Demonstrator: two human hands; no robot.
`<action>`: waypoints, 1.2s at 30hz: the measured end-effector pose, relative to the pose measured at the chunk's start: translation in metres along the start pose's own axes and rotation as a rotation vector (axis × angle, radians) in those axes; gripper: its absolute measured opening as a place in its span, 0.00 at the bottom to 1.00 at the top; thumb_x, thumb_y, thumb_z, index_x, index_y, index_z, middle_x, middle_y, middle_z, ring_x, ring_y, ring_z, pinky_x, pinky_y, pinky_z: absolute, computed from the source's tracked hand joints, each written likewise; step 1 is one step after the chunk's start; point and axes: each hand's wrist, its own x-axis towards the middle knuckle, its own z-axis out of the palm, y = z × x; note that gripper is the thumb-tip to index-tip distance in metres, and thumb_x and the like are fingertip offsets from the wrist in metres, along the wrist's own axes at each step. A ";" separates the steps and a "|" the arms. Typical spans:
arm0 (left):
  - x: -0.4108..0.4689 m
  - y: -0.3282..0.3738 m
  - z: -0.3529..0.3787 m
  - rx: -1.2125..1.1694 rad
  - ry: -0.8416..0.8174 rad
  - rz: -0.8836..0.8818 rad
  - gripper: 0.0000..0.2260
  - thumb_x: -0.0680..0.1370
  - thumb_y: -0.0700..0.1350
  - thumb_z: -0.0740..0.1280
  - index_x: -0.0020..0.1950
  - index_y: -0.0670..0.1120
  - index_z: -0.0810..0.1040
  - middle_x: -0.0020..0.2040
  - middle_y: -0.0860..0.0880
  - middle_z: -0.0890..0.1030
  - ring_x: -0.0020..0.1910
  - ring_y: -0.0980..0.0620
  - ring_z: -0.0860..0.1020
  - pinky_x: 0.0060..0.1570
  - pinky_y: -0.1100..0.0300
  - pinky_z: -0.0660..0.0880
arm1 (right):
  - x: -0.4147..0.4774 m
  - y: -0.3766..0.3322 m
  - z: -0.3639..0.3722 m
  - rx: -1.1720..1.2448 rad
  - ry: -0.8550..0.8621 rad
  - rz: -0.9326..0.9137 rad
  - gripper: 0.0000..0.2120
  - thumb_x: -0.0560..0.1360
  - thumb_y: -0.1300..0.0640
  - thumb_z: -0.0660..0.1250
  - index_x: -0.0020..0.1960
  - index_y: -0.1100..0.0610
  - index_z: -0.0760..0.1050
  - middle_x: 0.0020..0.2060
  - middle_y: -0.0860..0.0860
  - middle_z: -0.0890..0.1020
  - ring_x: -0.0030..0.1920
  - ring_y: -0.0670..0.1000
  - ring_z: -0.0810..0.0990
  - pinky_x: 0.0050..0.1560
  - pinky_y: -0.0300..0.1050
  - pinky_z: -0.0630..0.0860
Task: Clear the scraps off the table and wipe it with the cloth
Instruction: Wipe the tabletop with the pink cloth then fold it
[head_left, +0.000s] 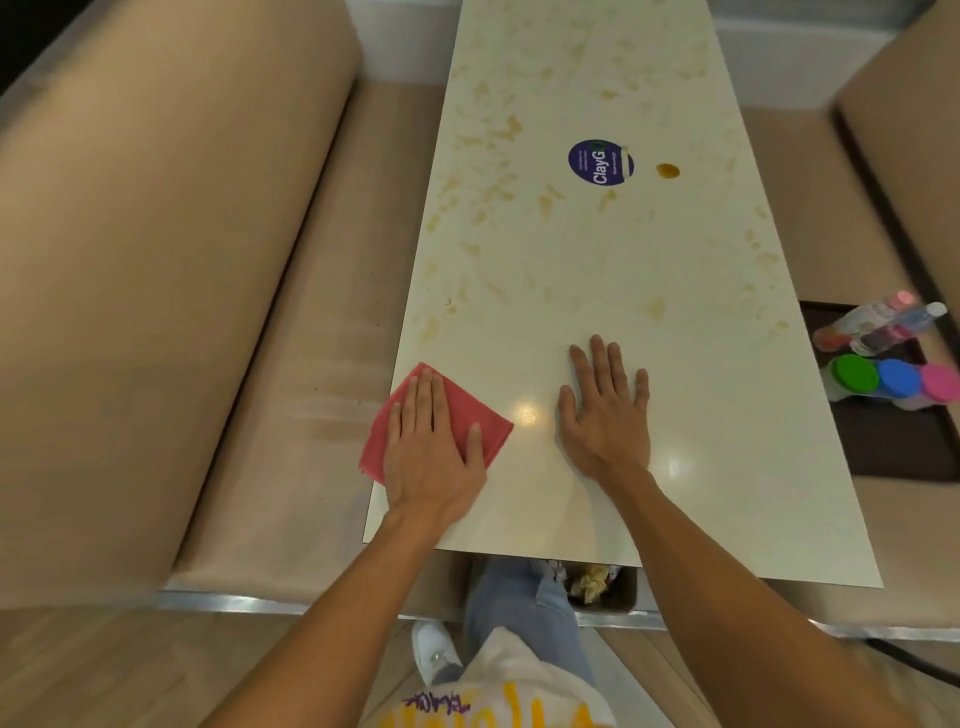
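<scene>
A long white table (597, 270) runs away from me, marked with yellowish-brown smears over most of its far part. A red cloth (462, 400) lies flat near the table's front left corner, and my left hand (434, 447) presses on it with straight fingers. To its right my right hand (608, 410) rests flat on the bare tabletop, fingers spread, holding nothing. A small brown blob (667, 170) sits beside a round purple sticker (600, 162) farther up the table. Under the table's front edge a bin (602, 582) holds crumpled scraps.
Tan padded benches flank the table, one on the left (156, 260) and one on the right (904, 130). On the right bench a dark tray (893, 441) holds several bottles and jars with green, blue and pink lids. My legs and a white shoe stand at the table's front.
</scene>
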 end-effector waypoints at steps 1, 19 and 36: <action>0.006 0.004 -0.001 0.005 0.007 -0.027 0.35 0.85 0.61 0.44 0.86 0.41 0.43 0.86 0.44 0.44 0.85 0.48 0.42 0.83 0.47 0.44 | 0.000 0.000 0.000 0.000 -0.003 -0.002 0.30 0.85 0.42 0.42 0.85 0.45 0.41 0.84 0.45 0.39 0.82 0.46 0.34 0.82 0.62 0.40; 0.042 -0.002 0.001 0.083 0.051 0.006 0.35 0.86 0.60 0.43 0.85 0.38 0.43 0.86 0.41 0.44 0.85 0.45 0.42 0.83 0.46 0.46 | 0.002 0.001 0.004 -0.002 0.020 -0.001 0.29 0.85 0.43 0.45 0.85 0.46 0.44 0.84 0.46 0.41 0.83 0.47 0.36 0.82 0.63 0.42; 0.125 -0.002 -0.011 0.078 0.020 0.013 0.35 0.85 0.61 0.41 0.85 0.40 0.44 0.86 0.43 0.45 0.85 0.47 0.43 0.83 0.47 0.45 | 0.003 0.001 0.004 0.003 0.020 -0.001 0.29 0.86 0.44 0.46 0.85 0.46 0.43 0.84 0.45 0.40 0.83 0.47 0.35 0.82 0.63 0.42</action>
